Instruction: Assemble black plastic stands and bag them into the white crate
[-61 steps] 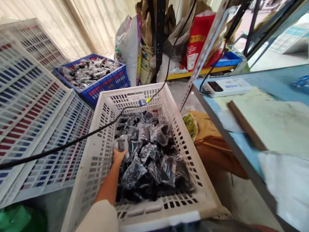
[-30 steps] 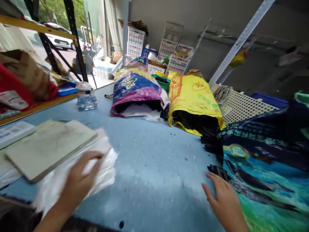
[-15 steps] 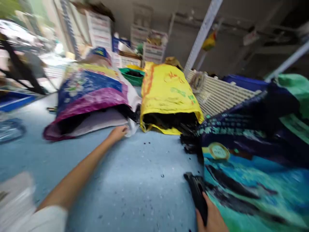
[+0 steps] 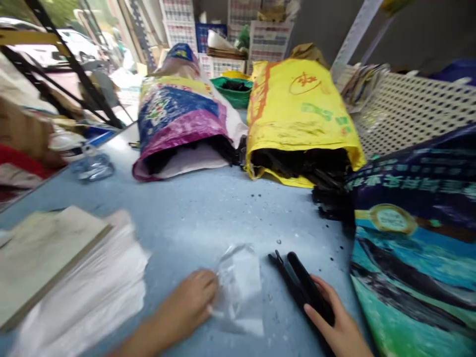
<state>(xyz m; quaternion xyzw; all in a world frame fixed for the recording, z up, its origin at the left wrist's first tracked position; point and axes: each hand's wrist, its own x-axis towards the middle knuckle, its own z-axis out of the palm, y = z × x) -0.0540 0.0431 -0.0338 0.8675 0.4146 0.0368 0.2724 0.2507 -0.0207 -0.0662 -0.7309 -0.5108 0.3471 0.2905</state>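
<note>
My left hand (image 4: 188, 306) pinches the edge of a small clear plastic bag (image 4: 241, 287) that lies on the blue table (image 4: 208, 213). My right hand (image 4: 336, 327) grips a bundle of long black plastic parts (image 4: 301, 287) just right of the bag, resting on the table. More black parts (image 4: 329, 198) spill from the mouth of a yellow sack (image 4: 301, 114) farther back.
A pink-and-blue sack (image 4: 178, 124) lies open at the back left, a blue-green sack (image 4: 412, 238) at the right. A stack of clear bags (image 4: 85, 292) under a board (image 4: 40, 258) sits at the left. A water bottle (image 4: 91, 166) and white crates (image 4: 405, 106) stand behind.
My view turned from the white crate of bagged parts to the table. My left hand reached to the sacks, then came back near with a clear bag. My right hand picked up black parts.
</note>
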